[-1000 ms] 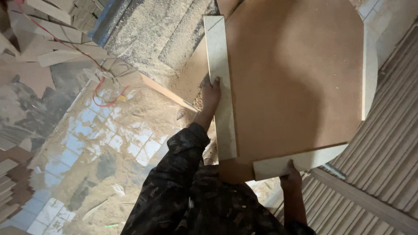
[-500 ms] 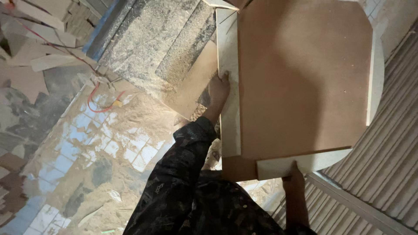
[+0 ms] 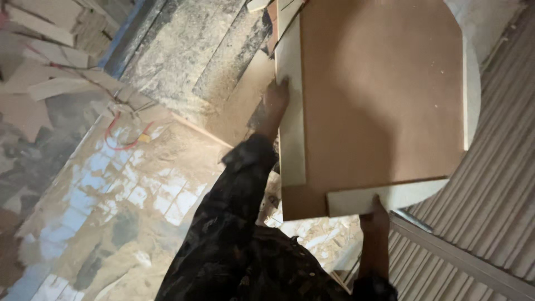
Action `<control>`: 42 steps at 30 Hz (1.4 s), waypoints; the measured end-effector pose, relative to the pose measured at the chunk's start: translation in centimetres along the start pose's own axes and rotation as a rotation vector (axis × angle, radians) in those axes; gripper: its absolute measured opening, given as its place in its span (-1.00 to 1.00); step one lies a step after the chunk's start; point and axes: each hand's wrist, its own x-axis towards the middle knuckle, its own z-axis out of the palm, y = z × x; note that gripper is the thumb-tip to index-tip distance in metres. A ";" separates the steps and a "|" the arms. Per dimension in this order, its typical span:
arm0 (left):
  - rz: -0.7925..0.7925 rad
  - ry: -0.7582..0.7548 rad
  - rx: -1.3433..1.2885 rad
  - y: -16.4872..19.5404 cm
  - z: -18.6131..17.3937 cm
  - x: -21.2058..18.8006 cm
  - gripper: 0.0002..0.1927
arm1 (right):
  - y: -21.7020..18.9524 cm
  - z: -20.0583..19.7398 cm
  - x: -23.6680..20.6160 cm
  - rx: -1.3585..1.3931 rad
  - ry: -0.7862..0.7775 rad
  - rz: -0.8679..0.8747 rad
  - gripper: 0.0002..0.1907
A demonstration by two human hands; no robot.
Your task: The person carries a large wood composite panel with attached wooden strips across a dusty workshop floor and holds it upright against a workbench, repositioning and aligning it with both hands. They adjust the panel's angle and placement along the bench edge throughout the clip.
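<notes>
- Head view: my left hand (image 3: pixel 275 100) presses on the left edge of a brown board (image 3: pixel 379 100), fingers spread flat against the pale strip (image 3: pixel 291 111) that runs down that side. Nothing is clamped there; the palm steadies the panel from the side.
- My right hand (image 3: pixel 374 214) meets the near edge, fingertips on the short pale strip (image 3: pixel 384 196) across the board's lower end. Whether those fingers curl under the edge I cannot tell; the strip hides them.
- The board lies ahead of me, between the two hands, one at its side and one at its near end, likely so it stays square and does not slide.
- A third pale strip (image 3: pixel 471 89) lines the board's far right side, beside a ribbed grey surface (image 3: pixel 490 184).
- Left of the board, a dusty floor (image 3: pixel 111 195) carries sawdust, a loop of red wire (image 3: pixel 125 139) and offcuts (image 3: pixel 44 61), well apart from both hands.
</notes>
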 end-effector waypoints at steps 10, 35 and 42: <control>0.025 -0.089 -0.439 -7.5 -3.7 -7.0 -0.55 | 3.1 -9.4 -4.7 0.108 0.031 0.104 -0.50; 0.023 -0.064 -0.001 -10.8 -3.3 -9.2 -0.55 | 6.5 -5.1 -4.1 0.205 -0.098 0.247 -0.59; 0.042 -0.095 -0.073 -5.7 -2.9 -5.2 -0.58 | 5.2 -0.8 -2.0 0.184 -0.027 0.176 -0.62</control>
